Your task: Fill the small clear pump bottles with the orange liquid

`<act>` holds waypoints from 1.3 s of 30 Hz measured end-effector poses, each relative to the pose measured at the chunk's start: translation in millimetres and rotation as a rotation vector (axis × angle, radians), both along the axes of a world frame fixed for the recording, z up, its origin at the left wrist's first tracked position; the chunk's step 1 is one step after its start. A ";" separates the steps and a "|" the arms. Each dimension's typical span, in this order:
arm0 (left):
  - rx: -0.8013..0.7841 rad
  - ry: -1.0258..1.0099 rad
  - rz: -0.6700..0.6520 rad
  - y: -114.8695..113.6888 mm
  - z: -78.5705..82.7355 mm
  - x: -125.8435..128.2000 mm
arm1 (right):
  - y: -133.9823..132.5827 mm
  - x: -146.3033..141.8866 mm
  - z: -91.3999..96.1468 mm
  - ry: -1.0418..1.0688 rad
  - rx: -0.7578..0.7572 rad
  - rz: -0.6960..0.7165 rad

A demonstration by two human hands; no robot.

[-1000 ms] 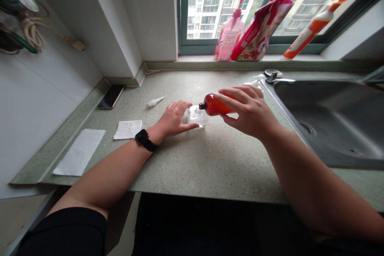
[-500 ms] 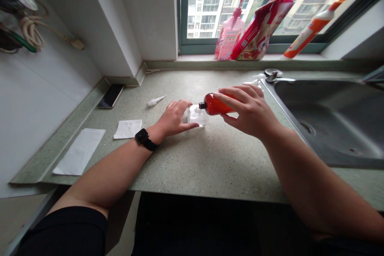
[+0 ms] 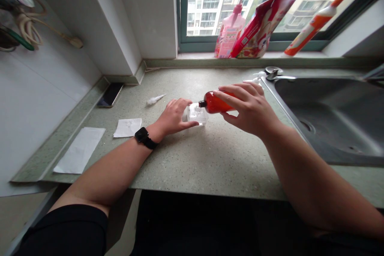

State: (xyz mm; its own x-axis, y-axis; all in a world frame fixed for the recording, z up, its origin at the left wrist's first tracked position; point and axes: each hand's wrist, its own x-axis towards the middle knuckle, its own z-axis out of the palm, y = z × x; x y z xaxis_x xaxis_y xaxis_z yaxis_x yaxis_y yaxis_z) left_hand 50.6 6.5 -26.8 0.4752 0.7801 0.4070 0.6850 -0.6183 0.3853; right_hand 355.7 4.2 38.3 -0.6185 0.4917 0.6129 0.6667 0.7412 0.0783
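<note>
The right hand (image 3: 250,110) holds the red bottle (image 3: 216,103) level, neck leftward.

Glossy red plastic bottle (image 3: 216,102), clear glossy jar (image 3: 198,115), matt speckled stone countertop (image 3: 210,164).

Logged against the earlier frames: clear square container (image 3: 198,114) under my left hand (image 3: 173,117) now reads narrower, its left edge drawn rightward. Head view has drifted slightly, with the pale windowsill (image 3: 195,55) sitting higher in frame.
</note>
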 end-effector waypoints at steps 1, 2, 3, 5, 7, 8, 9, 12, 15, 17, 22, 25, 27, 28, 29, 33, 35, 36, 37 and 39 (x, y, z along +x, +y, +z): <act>-0.001 0.000 0.000 0.1 0.0 0.1 | 0.0 -0.1 0.0 0.001 -0.001 -0.001; -0.001 -0.001 0.000 0.1 0.0 0.1 | 0.0 -0.3 -0.1 0.004 -0.001 -0.001; -0.001 -0.001 0.000 0.1 0.1 0.2 | 0.0 -0.5 -0.1 0.007 0.000 0.000; -0.002 0.001 -0.003 0.1 0.4 0.3 | 0.0 -0.7 0.0 0.010 0.001 0.003; -0.003 0.003 -0.003 0.1 0.8 0.3 | 0.0 -0.8 0.3 0.008 -0.001 0.002; -0.002 0.003 -0.002 0.1 0.9 0.4 | 0.1 -0.7 0.4 0.006 -0.005 -0.001; -0.002 0.002 -0.001 0.0 1.0 0.5 | 0.1 -0.6 0.4 0.004 -0.009 -0.004; 0.002 -0.002 -0.001 -0.3 1.3 0.7 | 0.3 -0.2 0.4 -0.003 -0.014 -0.005; 0.001 0.000 -0.002 -0.7 1.5 0.5 | 0.3 -0.2 0.2 -0.009 -0.014 -0.005; 0.001 0.001 0.000 -0.6 1.4 0.4 | 0.1 -0.3 0.0 -0.008 -0.016 -0.008; 0.005 0.001 -0.004 0.1 0.6 0.1 | -0.3 -0.7 -0.2 0.002 -0.023 -0.012; 0.010 -0.008 -0.009 0.2 0.3 -0.1 | -0.1 -0.5 -0.3 0.001 -0.025 -0.011; 0.012 -0.011 -0.010 0.4 0.1 -0.2 | 0.2 -0.2 -0.3 0.000 -0.026 -0.009; 0.012 -0.011 -0.010 0.5 0.0 -0.1 | 0.4 -0.1 -0.3 0.000 -0.024 -0.007; 0.011 -0.009 -0.008 0.6 -0.1 -0.1 | 0.5 0.0 -0.4 0.001 -0.022 -0.004; 0.009 -0.005 -0.005 0.8 -0.1 0.3 | 0.9 0.1 -0.2 0.004 -0.014 0.006; 0.008 -0.007 -0.007 0.5 0.2 0.4 | 0.5 0.0 0.2 0.002 -0.018 0.001; 0.007 -0.007 -0.008 0.3 0.4 0.4 | 0.1 -0.1 0.6 0.000 -0.022 -0.002; 0.004 -0.007 -0.007 0.0 0.7 0.5 | -0.3 -0.3 0.9 -0.002 -0.026 -0.005; -0.002 -0.003 -0.004 -0.4 1.2 0.5 | -1.2 -0.8 1.6 -0.004 -0.036 -0.012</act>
